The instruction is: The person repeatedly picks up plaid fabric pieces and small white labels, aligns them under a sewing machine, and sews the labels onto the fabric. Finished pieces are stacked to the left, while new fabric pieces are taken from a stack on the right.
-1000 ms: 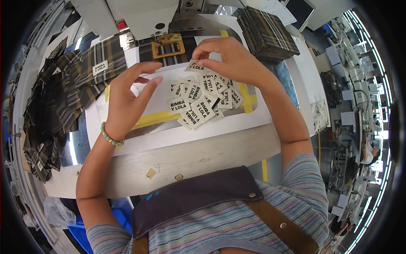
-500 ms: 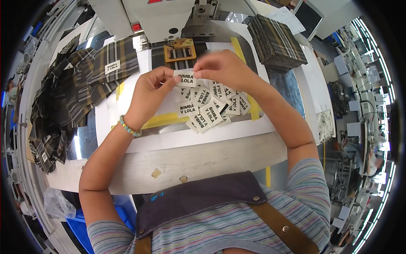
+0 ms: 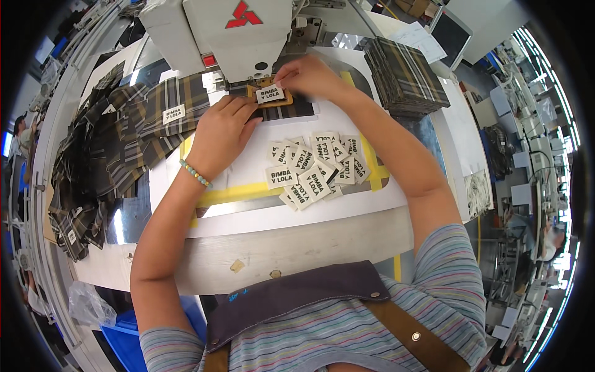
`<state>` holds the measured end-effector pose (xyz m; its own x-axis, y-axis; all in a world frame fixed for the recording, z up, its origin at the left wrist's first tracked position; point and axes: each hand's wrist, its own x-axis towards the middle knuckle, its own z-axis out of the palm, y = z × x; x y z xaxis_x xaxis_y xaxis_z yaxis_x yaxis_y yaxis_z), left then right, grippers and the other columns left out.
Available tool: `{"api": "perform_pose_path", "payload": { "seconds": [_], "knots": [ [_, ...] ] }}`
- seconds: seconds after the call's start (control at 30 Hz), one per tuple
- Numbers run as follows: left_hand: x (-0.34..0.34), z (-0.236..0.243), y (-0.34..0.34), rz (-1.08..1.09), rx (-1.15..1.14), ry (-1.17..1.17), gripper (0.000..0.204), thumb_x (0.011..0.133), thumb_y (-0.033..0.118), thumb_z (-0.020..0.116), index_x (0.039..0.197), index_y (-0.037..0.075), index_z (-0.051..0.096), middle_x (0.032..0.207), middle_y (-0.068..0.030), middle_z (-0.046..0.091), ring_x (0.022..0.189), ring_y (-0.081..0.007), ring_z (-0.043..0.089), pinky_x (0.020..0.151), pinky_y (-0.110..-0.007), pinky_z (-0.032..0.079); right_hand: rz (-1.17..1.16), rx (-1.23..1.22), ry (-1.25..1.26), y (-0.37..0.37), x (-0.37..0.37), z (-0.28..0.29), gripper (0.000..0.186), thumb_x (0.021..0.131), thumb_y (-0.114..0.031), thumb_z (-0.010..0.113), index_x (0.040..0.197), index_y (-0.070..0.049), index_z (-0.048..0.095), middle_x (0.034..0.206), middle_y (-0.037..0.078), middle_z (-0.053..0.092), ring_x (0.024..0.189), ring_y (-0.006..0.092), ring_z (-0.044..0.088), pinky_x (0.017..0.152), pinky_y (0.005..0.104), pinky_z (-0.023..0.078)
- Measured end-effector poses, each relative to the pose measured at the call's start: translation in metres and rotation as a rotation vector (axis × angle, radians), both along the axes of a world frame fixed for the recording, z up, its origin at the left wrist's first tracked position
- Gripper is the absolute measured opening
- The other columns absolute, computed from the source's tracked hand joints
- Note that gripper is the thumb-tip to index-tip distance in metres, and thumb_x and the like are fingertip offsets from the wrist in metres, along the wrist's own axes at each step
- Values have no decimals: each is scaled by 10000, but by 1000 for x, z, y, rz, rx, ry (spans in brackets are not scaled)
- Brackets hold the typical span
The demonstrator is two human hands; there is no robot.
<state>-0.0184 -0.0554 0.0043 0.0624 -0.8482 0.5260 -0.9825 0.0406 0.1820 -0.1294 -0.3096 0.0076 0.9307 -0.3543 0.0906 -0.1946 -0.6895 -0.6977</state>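
Note:
A white fabric label (image 3: 269, 93) with dark print lies within the orange clamp frame (image 3: 287, 101) under the machine head. My right hand (image 3: 310, 78) reaches in from the right, its fingers bent together at the label's upper right edge; part of this hand is blurred. On the frame's left side, my left hand (image 3: 224, 130) rests palm down, fingers stretched toward the label and thumb apart. A dark plaid fabric piece (image 3: 282, 112) shows beneath the frame. Nearer to me, a loose pile of similar labels (image 3: 313, 180) lies on the white surface.
The machine head (image 3: 238, 37) stands right above my hands. Plaid pieces (image 3: 93, 161) are heaped at the left, one with a label (image 3: 174, 114) on it. A tall stack of plaid pieces (image 3: 406, 77) stands at the back right. Yellow tape (image 3: 242, 193) marks the white surface.
Both hands have moved away from me, from above the label pile to the clamp frame. The label held between them now lies in the frame, and the left fingers have let go of it.

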Motion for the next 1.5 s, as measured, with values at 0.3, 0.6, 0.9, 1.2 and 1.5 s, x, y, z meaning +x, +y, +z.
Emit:
{"api": "perform_pose_path", "payload": {
  "seconds": [0.3,0.6,0.9,1.2,1.5],
  "knots": [
    [2,-12,-4,-16,165,11,498,1000,247,724,1428,7,640,1507,-144,624,1467,-388,503,1224,-468,427,-54,-121,-26,20,-9,3,185,908,-202,795,1032,-67,828,1025,76,815,882,197,750,846,326,574],
    [8,-20,-8,-60,134,103,516,1005,267,724,1441,16,607,1534,-141,585,1484,-381,477,1222,-484,406,348,-575,-227,8,-44,-1,264,924,-27,612,1118,-71,787,1224,72,757,1203,293,664,1011,430,563],
    [6,-16,-7,-40,158,-5,485,1010,239,712,1430,19,610,1543,-136,576,1478,-374,480,1211,-481,410,371,-805,-202,27,-38,-6,326,874,-9,650,1175,-28,774,1279,76,753,1184,277,676,1032,394,570],
    [17,-1,10,57,202,-117,465,993,194,721,1391,-32,638,1503,-162,617,1394,-384,555,1187,-470,447,382,-574,-283,36,-39,-19,380,916,18,609,1271,0,745,1344,103,721,1261,305,648,1120,400,525],
    [21,7,6,-24,259,-12,447,978,164,740,1361,-48,646,1473,-180,630,1362,-385,572,1161,-458,477,386,-621,-246,37,-34,-15,411,927,21,608,1309,-49,741,1391,79,701,1295,300,628,1110,399,537]
  ]
}}
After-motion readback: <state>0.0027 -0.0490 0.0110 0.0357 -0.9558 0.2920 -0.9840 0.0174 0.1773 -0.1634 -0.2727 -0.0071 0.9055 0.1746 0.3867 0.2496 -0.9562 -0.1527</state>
